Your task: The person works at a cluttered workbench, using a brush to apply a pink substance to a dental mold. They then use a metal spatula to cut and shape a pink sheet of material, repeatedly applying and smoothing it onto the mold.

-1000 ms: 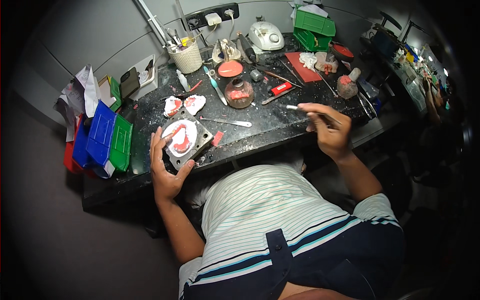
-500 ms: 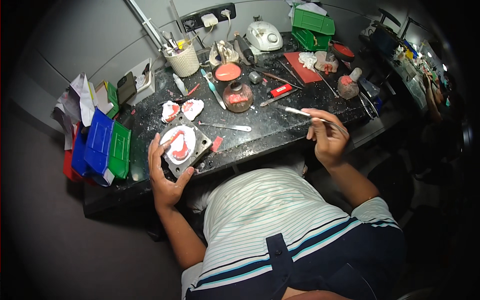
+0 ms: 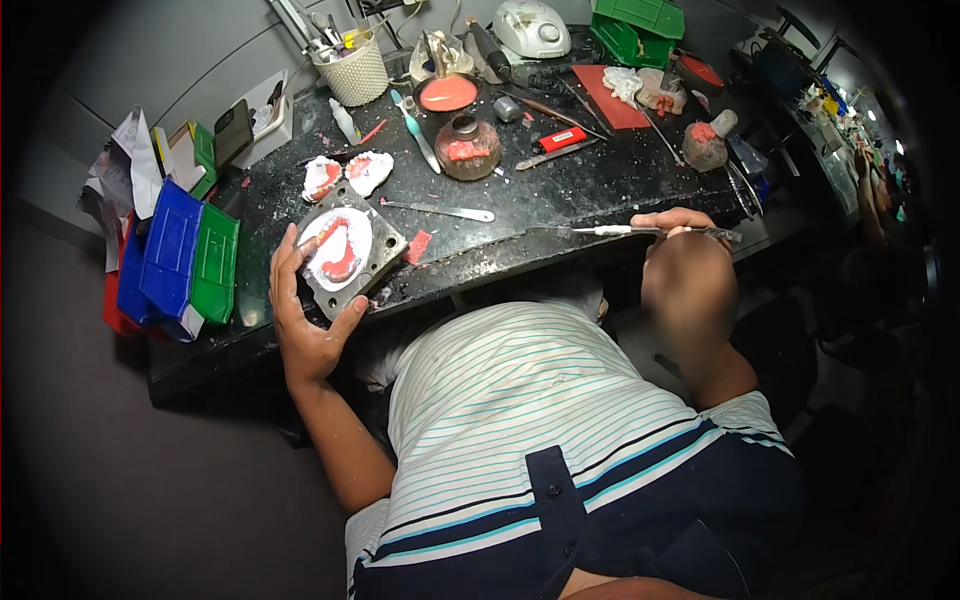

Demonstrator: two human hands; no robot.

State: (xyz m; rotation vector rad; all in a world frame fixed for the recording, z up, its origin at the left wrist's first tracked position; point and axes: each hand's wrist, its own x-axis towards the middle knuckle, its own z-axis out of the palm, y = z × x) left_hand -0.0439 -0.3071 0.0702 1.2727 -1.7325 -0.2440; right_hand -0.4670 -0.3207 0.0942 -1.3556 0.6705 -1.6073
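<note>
My left hand (image 3: 308,330) is wrapped round the near left side of a grey metal denture flask (image 3: 388,243) on the black bench. The fingers lie along its left edge and the thumb along its near edge. Set in the flask is white plaster (image 3: 363,238), bearing a curved red wax denture (image 3: 340,264) with a row of pale teeth. Over the bench's front edge, my right hand (image 3: 690,285) grips a wax knife (image 3: 605,230) by its handle. Its thin blade points left, apart from the flask; part of this hand is blurred.
Behind the flask lie two plaster casts with red wax (image 3: 370,173) and a metal spatula (image 3: 440,211). Farther back stand a glass spirit lamp (image 3: 467,155), a dish of pink wax (image 3: 447,93) and a toothbrush (image 3: 415,130). Blue (image 3: 170,245) and green bins (image 3: 215,262) line the left edge.
My right hand has drawn back to the right and turned, so the wax knife now lies nearly level. The view has shifted slightly; my left hand keeps its hold on the flask.
</note>
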